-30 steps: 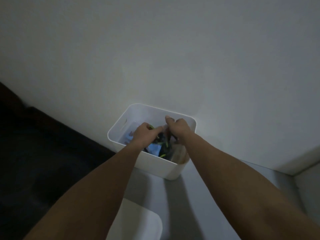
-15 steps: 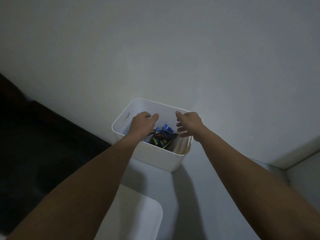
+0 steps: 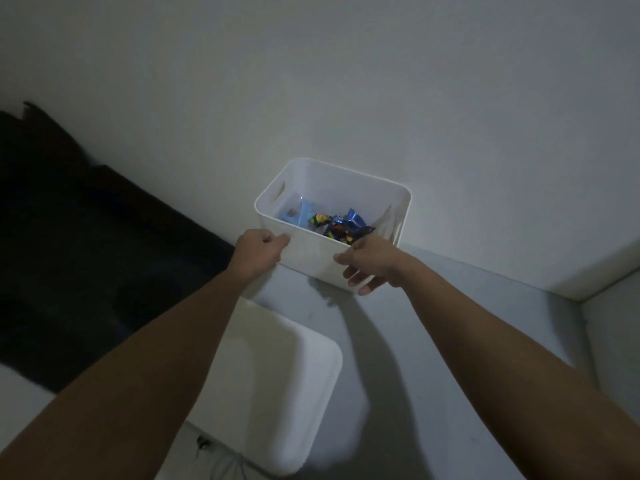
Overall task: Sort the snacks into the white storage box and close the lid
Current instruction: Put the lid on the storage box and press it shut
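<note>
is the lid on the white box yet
Not yet. The white storage box is open-topped with snacks visible inside; the lid lies flat in front of it.

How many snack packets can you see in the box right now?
4 at least: a pale blue packet at the left of the white storage box, a green-yellow one, a shiny blue one, a dark one nearest; others may be hidden.

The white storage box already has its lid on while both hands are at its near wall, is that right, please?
Not quite: the white storage box is open, snacks showing; the lid lies nearer on the surface. The left hand and right hand are at its near wall, per the head view.
</note>
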A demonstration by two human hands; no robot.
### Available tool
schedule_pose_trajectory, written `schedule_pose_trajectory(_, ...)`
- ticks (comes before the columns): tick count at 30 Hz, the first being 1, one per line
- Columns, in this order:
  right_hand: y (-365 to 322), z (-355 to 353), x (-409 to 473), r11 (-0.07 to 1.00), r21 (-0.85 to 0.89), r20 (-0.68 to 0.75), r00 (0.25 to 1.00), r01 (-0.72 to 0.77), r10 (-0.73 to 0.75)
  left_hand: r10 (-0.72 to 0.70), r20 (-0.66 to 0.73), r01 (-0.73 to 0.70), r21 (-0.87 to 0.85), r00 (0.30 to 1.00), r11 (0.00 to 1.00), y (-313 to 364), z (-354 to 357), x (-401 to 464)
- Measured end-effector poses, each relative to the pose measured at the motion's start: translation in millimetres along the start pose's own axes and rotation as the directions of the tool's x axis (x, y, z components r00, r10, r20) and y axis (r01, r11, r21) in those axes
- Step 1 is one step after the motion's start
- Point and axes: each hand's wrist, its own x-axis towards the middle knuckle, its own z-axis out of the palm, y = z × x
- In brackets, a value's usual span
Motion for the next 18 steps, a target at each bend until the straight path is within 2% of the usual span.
schedule_pose_trajectory(3,17,26,1,0.997,-0.067,0.028,0.999,-0.034,0.036,-0.084,0.033,0.080,0.098,0.996,0.992,-38,-8,-14)
schedule_pose_trajectory(5,31,45,0,0.991,-0.116,0.044,0.996,-0.069,0.075,-0.115,0.080,0.094,0.221,0.990,0.971,-60,-13,-23)
schedule_pose_trajectory(7,45,64,-1,0.979,-0.160,0.059,0.989,-0.124,0.135,-0.185,0.115,0.118,0.432,0.976,0.894,-78,-19,-31)
schedule_pose_trajectory(9,58,82,-4,0.962,-0.198,0.068,0.976,-0.190,0.207,-0.269,0.085,0.170,0.585,0.959,0.793,-100,-25,-39)
schedule_pose_trajectory(12,76,105,-12,0.929,-0.271,0.057,0.959,-0.252,0.277,-0.380,-0.006,0.291,0.655,0.925,0.698,-136,-36,-53)
schedule_pose_trajectory(15,91,124,-19,0.910,-0.315,0.035,0.955,-0.269,0.294,-0.547,-0.046,0.425,0.685,0.836,0.592,-166,-47,-65)
schedule_pose_trajectory(18,103,142,-22,0.904,-0.288,0.014,0.943,-0.315,0.333,-0.579,0.012,0.451,0.614,0.815,0.648,-184,-52,-74)
